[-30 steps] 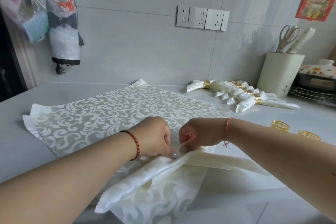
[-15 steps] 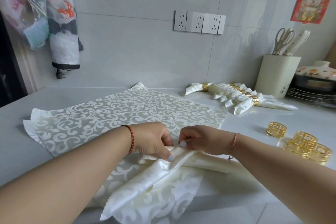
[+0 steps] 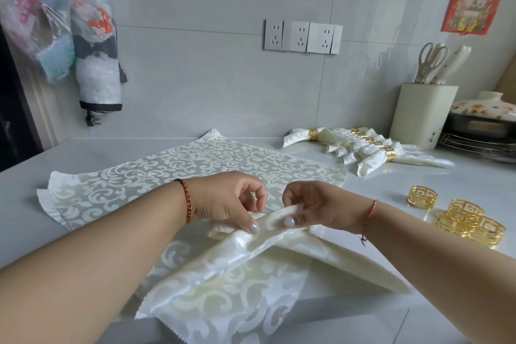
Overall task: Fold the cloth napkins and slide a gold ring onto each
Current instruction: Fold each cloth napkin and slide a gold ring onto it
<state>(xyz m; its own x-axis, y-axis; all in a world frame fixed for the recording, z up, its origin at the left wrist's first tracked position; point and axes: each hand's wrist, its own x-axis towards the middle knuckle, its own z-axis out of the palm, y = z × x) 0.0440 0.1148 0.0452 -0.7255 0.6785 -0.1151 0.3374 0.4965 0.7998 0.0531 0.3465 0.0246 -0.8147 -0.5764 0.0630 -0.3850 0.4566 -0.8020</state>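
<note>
The napkin in work (image 3: 251,254) lay gathered into pleats at the near edge of the white surface (image 3: 418,181), its middle raised in a ridge. The left hand (image 3: 226,204) pinched that ridge between thumb and forefinger, and the right hand (image 3: 312,207) pinched it just beside, so both hands grasped the same fold. By my judgement the folding of this one was partly done, and no ring was on it yet.

Beyond the pinched napkin, flat napkins (image 3: 195,165) lay spread and stacked, at least two by their edges, awaiting their turn. Far to the right of it, near the wall, a row of finished napkins (image 3: 360,148) lay rolled and each banded in gold. Nearer, right of the hands, loose gold rings (image 3: 460,218) sat clustered, with one apart.

The cloth was cream damask with a satin sheen, scrolled leaf pattern and pinked zigzag edges; it looked limp and slippery. The rings were shiny metal bands with openwork key fret
</note>
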